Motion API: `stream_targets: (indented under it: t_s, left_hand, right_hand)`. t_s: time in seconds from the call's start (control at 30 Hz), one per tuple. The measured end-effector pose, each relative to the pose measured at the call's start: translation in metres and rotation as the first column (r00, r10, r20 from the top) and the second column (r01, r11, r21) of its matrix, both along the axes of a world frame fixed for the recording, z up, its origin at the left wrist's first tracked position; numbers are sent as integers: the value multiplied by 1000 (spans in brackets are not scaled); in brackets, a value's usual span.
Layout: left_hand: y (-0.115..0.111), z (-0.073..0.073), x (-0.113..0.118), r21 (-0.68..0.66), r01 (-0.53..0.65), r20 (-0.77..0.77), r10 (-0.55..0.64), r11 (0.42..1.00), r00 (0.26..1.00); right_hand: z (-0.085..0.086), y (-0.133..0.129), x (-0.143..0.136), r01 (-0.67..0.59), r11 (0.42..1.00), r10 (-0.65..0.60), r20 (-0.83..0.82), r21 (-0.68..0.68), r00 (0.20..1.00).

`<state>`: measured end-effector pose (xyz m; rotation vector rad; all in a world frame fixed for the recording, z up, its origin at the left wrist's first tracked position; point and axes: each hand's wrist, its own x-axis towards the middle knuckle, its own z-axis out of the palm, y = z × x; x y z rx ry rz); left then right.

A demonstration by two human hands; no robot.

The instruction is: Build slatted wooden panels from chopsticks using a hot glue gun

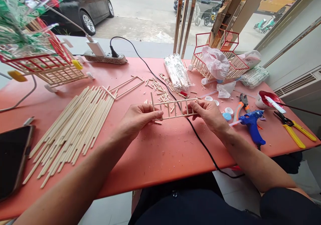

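Observation:
A small ladder-like frame of wooden sticks (176, 109) is held up over the middle of the table between both hands. My left hand (140, 118) pinches its left end, where one stick stands upright past the thumb. At the other end, my right hand (207, 114) grips the frame between thumb and fingers. Short cut stick pieces (160, 91) lie scattered behind the frame. To the left of my left hand spreads a pile of long wooden sticks (72, 124), with an open stick outline (130, 84) touching its upper end.
On the pink table (150, 164) a black cable (200, 138) runs past my right hand. At right lie a blue glue gun (252, 126), pliers (242, 106), yellow-handled cutters (296, 131) and a red cup (262, 99). Stick baskets (54, 73) stand at the back; a phone (15, 158) lies left.

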<state>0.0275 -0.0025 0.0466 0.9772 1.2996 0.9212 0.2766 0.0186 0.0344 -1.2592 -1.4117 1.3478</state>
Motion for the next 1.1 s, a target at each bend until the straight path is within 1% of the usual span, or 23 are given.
stream_targets:
  t_s: [0.13,0.27,0.47,0.53,0.6,0.67,0.73,0.97,1.1]
  left_hand:
    - [0,-1,0,-23,-2,41,3,1000,999]
    - [1,-3,-1,-16,13,62,-12,1000,998]
    - [1,-5,-4,13,47,42,-47,999,998]
    - [1,-6,-7,46,62,-11,-62,997,998]
    - [2,-8,-12,114,66,-58,-59,991,997]
    - [3,-11,-16,191,48,-70,-35,980,997]
    - [4,-14,-19,232,29,-58,-16,972,998]
    - [5,-17,-21,239,53,-72,-37,969,997]
    - [5,-17,-21,225,56,-39,-48,973,998]
  right_hand:
    - [1,0,-1,9,1000,-9,-12,-3,1000]
    - [1,0,-1,10,1000,-10,-15,-4,1000]
    - [1,0,-1,9,1000,-9,-23,-1,1000]
    - [1,-1,-1,6,1000,-6,-21,-1,1000]
    - [2,-1,-2,-3,1000,3,-16,-5,1000]
    - [3,-2,-2,-11,1000,11,-16,-12,1000]
    - [3,-2,-2,-13,1000,13,-16,-15,1000]
    - [3,-2,-3,-14,1000,14,-20,-4,1000]
    - [4,-2,-4,-11,1000,11,-18,-4,1000]
